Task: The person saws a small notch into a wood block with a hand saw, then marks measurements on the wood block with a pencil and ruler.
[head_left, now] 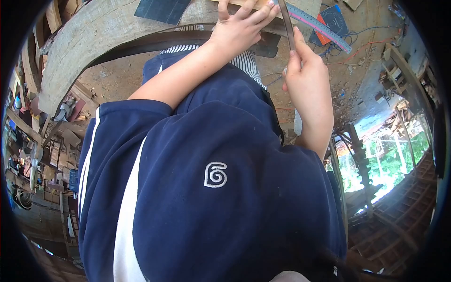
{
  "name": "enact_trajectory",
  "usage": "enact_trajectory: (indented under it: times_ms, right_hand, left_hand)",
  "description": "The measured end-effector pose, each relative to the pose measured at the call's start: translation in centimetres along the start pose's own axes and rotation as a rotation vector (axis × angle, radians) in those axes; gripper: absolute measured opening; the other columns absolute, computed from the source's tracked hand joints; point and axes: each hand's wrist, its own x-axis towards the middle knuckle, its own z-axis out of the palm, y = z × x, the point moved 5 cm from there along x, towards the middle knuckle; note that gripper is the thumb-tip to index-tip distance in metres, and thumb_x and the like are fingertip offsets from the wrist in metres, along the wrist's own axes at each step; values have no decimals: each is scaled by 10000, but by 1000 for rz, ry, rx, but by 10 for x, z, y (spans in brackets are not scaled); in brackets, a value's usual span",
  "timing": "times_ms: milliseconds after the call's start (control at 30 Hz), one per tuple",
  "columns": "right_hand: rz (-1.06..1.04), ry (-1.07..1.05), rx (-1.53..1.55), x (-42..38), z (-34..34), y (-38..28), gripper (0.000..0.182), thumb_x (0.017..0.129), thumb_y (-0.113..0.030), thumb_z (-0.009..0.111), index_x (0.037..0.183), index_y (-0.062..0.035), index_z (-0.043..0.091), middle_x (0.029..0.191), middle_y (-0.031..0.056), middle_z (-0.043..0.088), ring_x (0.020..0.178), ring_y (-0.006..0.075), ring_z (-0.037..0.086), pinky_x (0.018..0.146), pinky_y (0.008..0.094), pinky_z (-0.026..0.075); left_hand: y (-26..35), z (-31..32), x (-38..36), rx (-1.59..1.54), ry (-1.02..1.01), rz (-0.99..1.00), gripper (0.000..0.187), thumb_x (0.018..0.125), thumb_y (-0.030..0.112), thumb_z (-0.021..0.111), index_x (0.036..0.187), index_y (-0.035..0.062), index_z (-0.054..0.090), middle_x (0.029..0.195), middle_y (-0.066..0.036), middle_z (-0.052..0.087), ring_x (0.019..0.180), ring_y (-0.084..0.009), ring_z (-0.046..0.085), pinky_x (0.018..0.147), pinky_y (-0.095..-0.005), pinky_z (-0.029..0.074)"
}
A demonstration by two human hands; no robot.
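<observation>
- Head view shows us, at far left, a curved wooden slab (pixel 70 66), thick, rough and probably heavy.
- Next along, a dark flat sheet (pixel 162 10) lies on the slab; we take it to be thin.
- Near the top middle, the left hand (pixel 240 22) is spread palm down, fingers apart, on a pale wooden piece (pixel 259 4) cut off by the top edge. We judge the wood light and stiff, steadied best by flat fingers kept clear of the bar.
- Just right of those fingertips stands a dark narrow bar (pixel 286 21), its upper end out of view. We expect it to be stiff, fairly light and perhaps smooth; its lower end looks the place to take hold.
- The right hand (pixel 307 68) pinches that lower end between thumb and fingers.
- Beyond it, a ruler (pixel 321 29) with a pink band slants downward, near a dark blue and orange flat item (pixel 335 21). Whether the ruler would bend, we cannot tell.
</observation>
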Motion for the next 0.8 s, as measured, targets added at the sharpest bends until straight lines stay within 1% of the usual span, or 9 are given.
enact_trajectory:
  times_ms: [100, 233, 300, 367, 533, 600, 667, 800]
  right_hand:
    - [-17, -4, -7, 1, 0, -2, 439, 954, -91, 498, 1391, -68, 544, 925, 309, 667, 912, 454, 667, 788, 504, 533]
    - [14, -13, -13, -3, -2, -2, 437, 957, -94, 498, 1391, -65, 543, 917, 313, 666, 910, 457, 666, 789, 507, 532]
    - [26, -17, -23, -2, 0, 0, 436, 958, -95, 497, 1390, -63, 543, 919, 316, 664, 909, 458, 666, 790, 508, 531]
    - [-110, 24, -96, -1, 1, 1, 456, 1014, -115, 455, 1469, -104, 484, 588, 58, 548, 487, 114, 561, 502, 307, 473]
    - [-105, -2, -91, -6, -3, 3, 459, 1013, -107, 451, 1472, -95, 481, 585, 46, 533, 475, 105, 536, 487, 300, 458]
    - [-116, -26, -71, -13, -7, 4, 462, 1012, -100, 449, 1473, -91, 480, 586, 37, 527, 471, 98, 524, 479, 294, 452]
    - [-79, -47, -49, -19, -10, 8, 470, 1008, -82, 446, 1477, -83, 475, 596, 17, 515, 465, 82, 499, 463, 278, 440]
    - [-56, -72, -18, -17, -13, 8, 473, 1005, -72, 446, 1477, -82, 474, 604, 6, 509, 462, 76, 493, 452, 268, 434]
  left_hand:
    - [0, 2, -1, 9, 0, 3, 803, 717, 365, 666, 1473, 215, 443, 1539, 9, 374, 1463, -241, 265, 1095, -692, 107]
    - [1, 1, -1, 17, -1, 9, 806, 719, 367, 670, 1476, 219, 439, 1539, 9, 370, 1461, -242, 263, 1094, -693, 110]
    - [1, 2, -1, 55, -9, 7, 806, 720, 364, 674, 1479, 230, 437, 1531, 13, 380, 1452, -232, 281, 1095, -693, 112]
    - [2, 3, -1, 53, -4, -4, 804, 723, 361, 675, 1480, 234, 436, 1528, 16, 385, 1447, -223, 291, 1097, -690, 116]
    - [4, 1, 1, 53, 20, -36, 786, 738, 348, 671, 1481, 244, 436, 1523, 25, 394, 1436, -201, 316, 1107, -678, 126]
    - [4, 0, 1, 42, 3, -43, 786, 749, 345, 668, 1489, 248, 421, 1532, 25, 383, 1442, -200, 306, 1113, -670, 129]
    - [4, 1, 0, 33, -2, -36, 789, 754, 345, 665, 1496, 251, 411, 1537, 27, 376, 1445, -202, 300, 1115, -669, 128]
    - [5, 3, 0, 64, 5, -34, 802, 766, 351, 658, 1514, 254, 384, 1552, 30, 356, 1454, -208, 283, 1120, -669, 121]
